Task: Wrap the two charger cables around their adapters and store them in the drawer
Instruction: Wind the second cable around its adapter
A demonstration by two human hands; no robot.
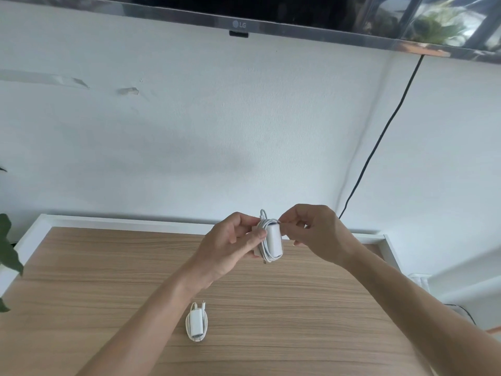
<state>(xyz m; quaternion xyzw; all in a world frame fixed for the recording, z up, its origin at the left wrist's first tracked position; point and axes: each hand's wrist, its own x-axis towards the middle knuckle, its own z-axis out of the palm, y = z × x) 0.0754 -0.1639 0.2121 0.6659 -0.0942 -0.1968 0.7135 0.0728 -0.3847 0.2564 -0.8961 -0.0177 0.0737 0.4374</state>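
I hold a large white adapter [273, 241] above the wooden top, its white cable wound around it in several loops. My left hand [230, 248] grips the adapter's left side, thumb across the front. My right hand [311, 232] pinches the cable at the adapter's upper right corner. A short cable end sticks up above the coil. A smaller white adapter [196, 324] lies flat on the wood near me, its cable coiled around it and the plug tip poking out at the top. No drawer shows in this view.
The wooden top [108, 280] has a white raised rim [122, 221] against a white wall. A television [244, 12] hangs above, with a black cord [379, 139] running down the wall at right. Green plant leaves [8, 253] reach in from the left edge.
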